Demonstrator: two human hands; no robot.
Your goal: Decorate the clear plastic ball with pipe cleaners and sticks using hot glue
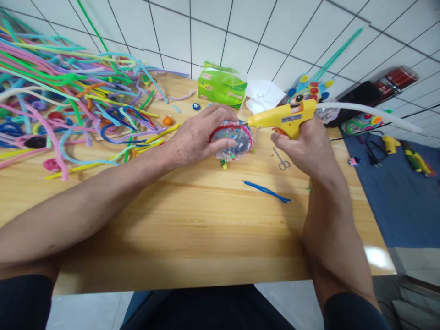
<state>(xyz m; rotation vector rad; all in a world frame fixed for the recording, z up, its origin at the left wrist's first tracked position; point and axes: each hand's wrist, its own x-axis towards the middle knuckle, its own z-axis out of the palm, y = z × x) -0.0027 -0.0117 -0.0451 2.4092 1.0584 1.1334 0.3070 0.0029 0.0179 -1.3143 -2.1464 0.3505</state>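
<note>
My left hand (202, 137) is closed around a round, clear decorated piece (233, 143) with a red-pink rim and small coloured bits inside; its exact kind I cannot make out. In my right hand (304, 149) is a yellow glue gun (282, 118), a long white glue stick (371, 112) jutting from its rear. The nozzle meets or nearly meets the rim's upper right edge. Below lie small scissors (283, 163) and a folded blue pipe cleaner (266, 191) on the wooden table (192, 229).
A heap of coloured pipe cleaners (68, 91) spreads over the left side. Behind my hands stand a green tissue pack (222, 85) and white tissue (263, 95). Decorated pieces (360, 123) and a red-capped dark bottle (395, 82) are at back right; pliers (415, 158) lie on blue cloth.
</note>
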